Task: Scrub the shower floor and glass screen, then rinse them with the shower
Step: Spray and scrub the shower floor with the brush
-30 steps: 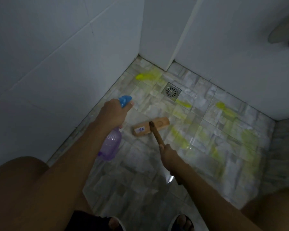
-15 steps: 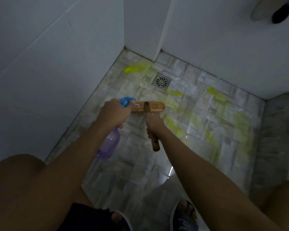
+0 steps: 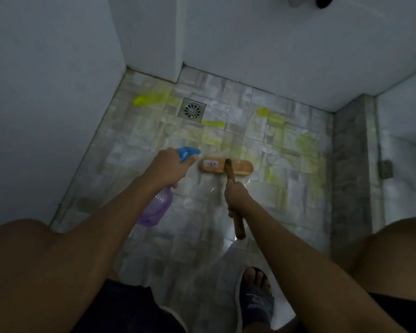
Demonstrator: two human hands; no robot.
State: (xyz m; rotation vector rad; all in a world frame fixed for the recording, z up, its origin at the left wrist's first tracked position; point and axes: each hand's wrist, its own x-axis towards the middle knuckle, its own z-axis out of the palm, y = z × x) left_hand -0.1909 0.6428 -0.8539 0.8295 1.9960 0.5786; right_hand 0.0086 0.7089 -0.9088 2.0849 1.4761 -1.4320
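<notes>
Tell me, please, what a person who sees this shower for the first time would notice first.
Bright yellow-green cleaner smears streak the pale tiled floor, strongest just left of the square metal drain and along the right side. At the centre, the right grip holds a wooden scrub brush with its head on the tiles. Beside it, the left grip holds a purple spray bottle with a blue trigger.
</notes>
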